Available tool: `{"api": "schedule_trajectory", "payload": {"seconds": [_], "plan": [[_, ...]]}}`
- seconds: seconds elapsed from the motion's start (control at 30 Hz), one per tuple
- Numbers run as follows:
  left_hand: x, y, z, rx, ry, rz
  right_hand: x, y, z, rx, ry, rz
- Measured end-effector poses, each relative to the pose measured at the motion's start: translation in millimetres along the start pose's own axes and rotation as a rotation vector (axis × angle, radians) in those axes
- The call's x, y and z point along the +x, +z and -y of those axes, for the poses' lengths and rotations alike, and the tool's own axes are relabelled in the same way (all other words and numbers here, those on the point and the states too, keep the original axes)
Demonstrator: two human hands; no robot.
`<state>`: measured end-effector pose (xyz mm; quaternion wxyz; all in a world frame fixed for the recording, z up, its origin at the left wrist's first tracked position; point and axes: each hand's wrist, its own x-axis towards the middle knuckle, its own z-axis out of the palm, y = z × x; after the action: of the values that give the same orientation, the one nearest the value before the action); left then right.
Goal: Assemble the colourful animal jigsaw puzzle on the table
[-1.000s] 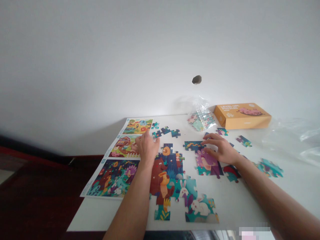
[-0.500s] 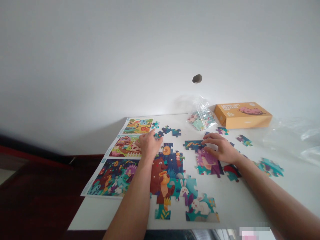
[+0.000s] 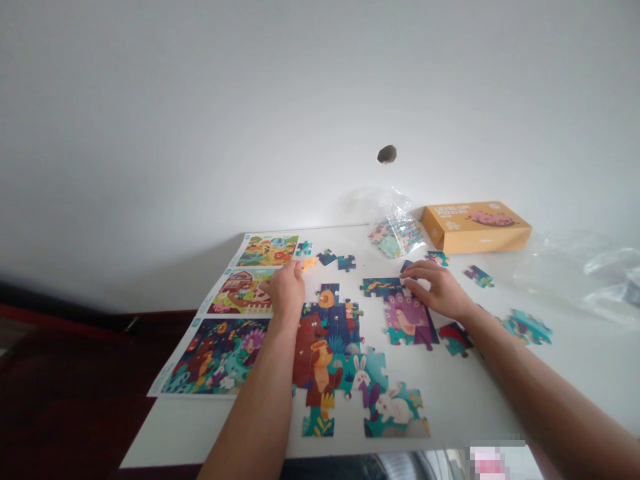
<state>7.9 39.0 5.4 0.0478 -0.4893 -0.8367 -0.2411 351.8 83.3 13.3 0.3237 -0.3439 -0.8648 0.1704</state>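
Observation:
My left hand (image 3: 285, 290) is closed in a pinch on a small puzzle piece (image 3: 309, 263) whose orange back shows, just above the table near the top of the joined bear section (image 3: 323, 340). My right hand (image 3: 436, 288) lies flat with fingers stretched out on the peacock cluster (image 3: 406, 319), its fingertips at a dark strip of joined pieces (image 3: 379, 287). Three loose pieces (image 3: 345, 262) lie beyond the left hand. A rabbit section (image 3: 395, 410) joins the bear section at the near edge.
A picture sheet (image 3: 235, 313) with three scenes lies at the left of the white table (image 3: 460, 407). An orange box (image 3: 475, 227) and a clear bag of pieces (image 3: 395, 233) stand at the back. More loose pieces (image 3: 525, 327) and crumpled clear plastic (image 3: 600, 267) are at the right.
My left hand has closed on the loose piece near the sheet's edge and lifted it, so its orange back now shows. My right hand has stayed on the peacock cluster. The view has shifted slightly.

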Motion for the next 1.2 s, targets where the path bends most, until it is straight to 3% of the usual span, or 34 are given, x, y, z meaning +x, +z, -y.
{"api": "schedule_trajectory", "payload": {"seconds": [0.13, 0.2, 0.3, 0.4, 0.5, 0.63, 0.73, 0.83, 1.0, 1.2], "plan": [[-1.4, 1.3, -2.9, -0.285, 0.003, -0.138, 1.2, -2.6, 4.4, 0.015, 0.031, -0.037], [-9.4, -1.1, -13.3, -0.519, 0.051, -0.136, 1.7, -1.8, 8.8, 0.037, 0.071, -0.05], [-28.3, -6.6, -35.4, -0.833, 0.308, 0.05, 1.8, 3.8, 23.3, 0.16, 0.244, -0.035], [-45.5, -10.1, -53.1, -0.989, 0.555, 0.282, 0.9, 15.2, 45.8, 0.48, 0.444, 0.081], [-53.9, -9.0, -59.6, -1.064, 0.644, 0.435, -0.1, 28.5, 63.4, 0.806, 0.578, 0.211], [-56.1, -3.9, -59.0, -1.191, 0.525, 0.529, -0.5, 37.9, 66.8, 0.947, 0.644, 0.198], [-55.5, -1.7, -59.1, -1.193, 0.366, 0.631, -0.4, 36.5, 64.4, 0.963, 0.62, 0.185], [-53.6, -0.6, -60.0, -1.167, 0.29, 0.653, -0.2, 32.8, 65.4, 0.929, 0.606, 0.193], [-49.9, -2.0, -59.2, -1.221, 0.223, 0.695, -0.5, 31.3, 65.7, 0.851, 0.582, 0.19], [-48.7, -11.8, -58.3, -1.19, 0.294, 0.854, -1.4, 30.8, 62.1, 0.697, 0.559, 0.132]]}}
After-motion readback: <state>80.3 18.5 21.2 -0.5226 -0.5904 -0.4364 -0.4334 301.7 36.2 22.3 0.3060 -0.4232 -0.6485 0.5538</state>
